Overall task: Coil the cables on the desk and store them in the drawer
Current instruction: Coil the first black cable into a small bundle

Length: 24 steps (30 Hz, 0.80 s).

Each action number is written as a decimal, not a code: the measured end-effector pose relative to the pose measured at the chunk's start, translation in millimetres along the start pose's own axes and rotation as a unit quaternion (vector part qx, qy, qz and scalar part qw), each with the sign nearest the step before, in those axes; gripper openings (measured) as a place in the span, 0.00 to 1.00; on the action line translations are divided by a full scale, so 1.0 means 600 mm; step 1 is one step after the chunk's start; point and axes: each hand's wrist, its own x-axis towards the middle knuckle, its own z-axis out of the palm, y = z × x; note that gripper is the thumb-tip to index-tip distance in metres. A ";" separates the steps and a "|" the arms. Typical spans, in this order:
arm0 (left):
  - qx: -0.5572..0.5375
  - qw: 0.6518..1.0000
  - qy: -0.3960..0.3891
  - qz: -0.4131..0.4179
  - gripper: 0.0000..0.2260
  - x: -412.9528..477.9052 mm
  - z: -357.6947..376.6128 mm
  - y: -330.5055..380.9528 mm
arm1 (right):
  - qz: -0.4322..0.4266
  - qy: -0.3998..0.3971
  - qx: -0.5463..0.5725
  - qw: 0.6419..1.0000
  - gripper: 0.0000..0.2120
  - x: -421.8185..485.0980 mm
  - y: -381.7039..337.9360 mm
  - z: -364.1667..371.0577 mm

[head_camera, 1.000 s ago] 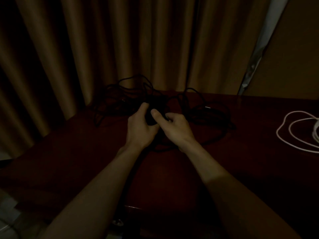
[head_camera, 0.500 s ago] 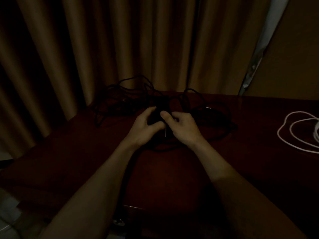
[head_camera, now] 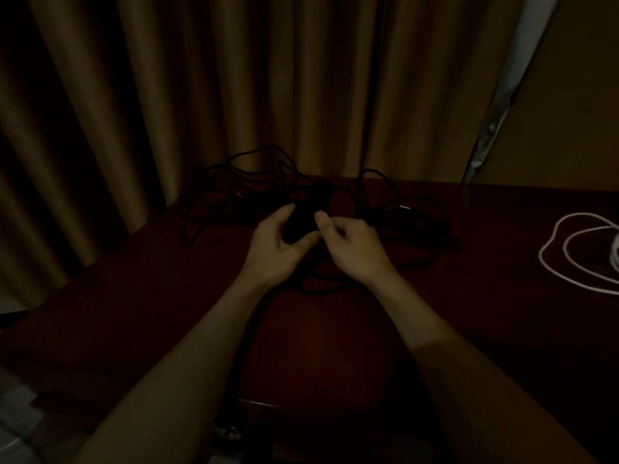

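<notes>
Both hands meet over the far middle of the dark red desk (head_camera: pixel 134 313), and between them sits the black cable bundle (head_camera: pixel 308 212), a narrow dark wad with its long axis running away from the person, far end tipped towards the desk's back edge. The left hand (head_camera: pixel 274 249) curls round the bundle's left side, thumb across its near end. The right hand (head_camera: pixel 355 249) pinches it from the right, thumb raised against it, the other fingers folded under. It is too dark to read any marking. Loose black loops (head_camera: pixel 234 182) sprawl across the desk's back edge, against the brown curtain (head_camera: pixel 201 78). One strand trails to the desk's near edge, and a white cable (head_camera: pixel 569 259) lies coiled at its right end.
</notes>
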 end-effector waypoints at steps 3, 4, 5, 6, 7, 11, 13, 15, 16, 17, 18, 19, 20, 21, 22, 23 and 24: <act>0.054 0.998 0.026 0.016 0.21 0.000 -0.002 -0.005 | 0.034 -0.057 0.032 0.997 0.29 0.001 0.004 0.006; 0.071 0.997 0.037 0.017 0.21 -0.001 -0.002 -0.005 | 0.045 -0.069 0.050 0.995 0.36 0.002 0.004 0.010; 0.083 0.995 0.045 0.016 0.20 -0.001 -0.002 -0.004 | 0.050 -0.070 0.064 0.994 0.39 0.003 0.006 0.014; 0.092 0.994 0.052 0.014 0.20 -0.002 -0.001 -0.003 | 0.046 -0.064 0.064 0.995 0.36 0.002 0.005 0.015; 0.099 0.993 0.057 0.014 0.19 -0.004 0.000 -0.002 | 0.039 -0.049 0.052 0.997 0.31 0.001 0.004 0.015; 0.124 0.988 0.083 0.026 0.20 -0.007 0.003 0.003 | 0.041 0.006 0.022 0.999 0.27 0.004 -0.001 0.025; 0.143 0.985 0.092 0.038 0.19 -0.008 0.002 0.002 | 0.052 0.000 0.058 0.997 0.27 0.004 -0.005 0.026; 0.168 0.981 0.090 0.040 0.17 -0.008 0.002 -0.001 | 0.063 0.000 0.104 0.993 0.30 0.001 -0.010 0.023; 0.177 0.980 0.086 0.042 0.16 -0.008 0.002 -0.002 | 0.066 0.000 0.121 0.990 0.33 -0.002 -0.011 0.021; 0.185 0.978 0.080 0.048 0.15 -0.008 0.002 -0.003 | 0.071 0.003 0.132 0.989 0.34 -0.003 -0.012 0.021; 0.191 0.977 0.076 0.056 0.14 -0.008 0.003 -0.005 | 0.073 0.002 0.138 0.988 0.34 -0.004 -0.012 0.020; 0.194 0.976 0.072 0.062 0.14 -0.007 0.003 -0.005 | 0.076 0.004 0.142 0.987 0.35 -0.004 -0.012 0.019; 0.191 0.977 0.071 0.064 0.14 -0.006 0.003 -0.006 | 0.077 0.003 0.148 0.986 0.35 -0.004 -0.011 0.018; 0.186 0.978 0.069 0.061 0.15 -0.005 0.004 -0.004 | 0.076 0.007 0.152 0.985 0.37 -0.003 -0.011 0.018; 0.177 0.981 0.064 0.054 0.16 -0.005 0.004 -0.003 | 0.071 0.012 0.151 0.986 0.39 -0.003 -0.010 0.017; 0.163 0.984 0.054 0.043 0.18 -0.005 0.005 -0.001 | 0.066 0.021 0.144 0.987 0.40 -0.002 -0.008 0.017; 0.143 0.988 0.039 0.030 0.19 -0.004 0.005 -0.001 | 0.056 0.030 0.133 0.989 0.39 -0.001 -0.007 0.016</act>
